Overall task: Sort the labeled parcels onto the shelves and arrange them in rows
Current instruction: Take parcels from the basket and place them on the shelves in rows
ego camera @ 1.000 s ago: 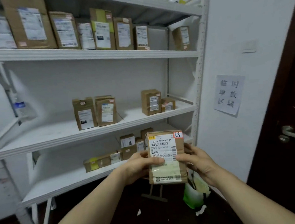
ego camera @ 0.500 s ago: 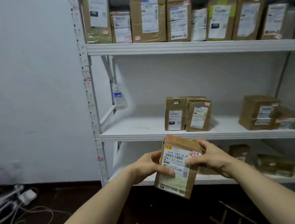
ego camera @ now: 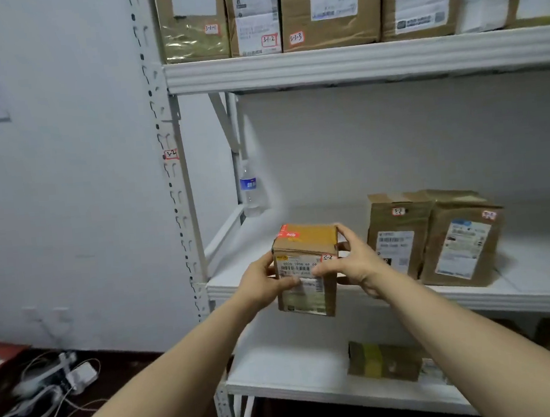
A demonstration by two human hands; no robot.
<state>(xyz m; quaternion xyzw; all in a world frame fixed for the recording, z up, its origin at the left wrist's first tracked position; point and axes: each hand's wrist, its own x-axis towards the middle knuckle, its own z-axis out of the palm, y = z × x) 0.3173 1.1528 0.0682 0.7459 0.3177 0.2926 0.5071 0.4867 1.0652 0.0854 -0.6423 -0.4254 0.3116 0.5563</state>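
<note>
A small brown labeled parcel [ego camera: 305, 265] with a red-edged "3-2" sticker is held upright in front of the left end of the white middle shelf [ego camera: 514, 297]. My left hand [ego camera: 267, 284] grips its left side and my right hand [ego camera: 355, 264] grips its right side and top corner. Two taller labeled parcels [ego camera: 399, 234] [ego camera: 463, 245] stand side by side on that shelf just right of my hands. A row of several labeled parcels [ego camera: 326, 7] fills the top shelf [ego camera: 354, 61].
A water bottle [ego camera: 249, 190] stands at the middle shelf's back left corner. The rack's left post [ego camera: 179, 196] carries a "3-2" tag. A flat parcel [ego camera: 383, 360] lies on the lower shelf. Cables and adapters [ego camera: 47, 391] lie on the floor at left.
The view has swung left along the rack and closer to it. Both hands have raised the parcel from below the middle shelf up to its front left edge and set it upright.
</note>
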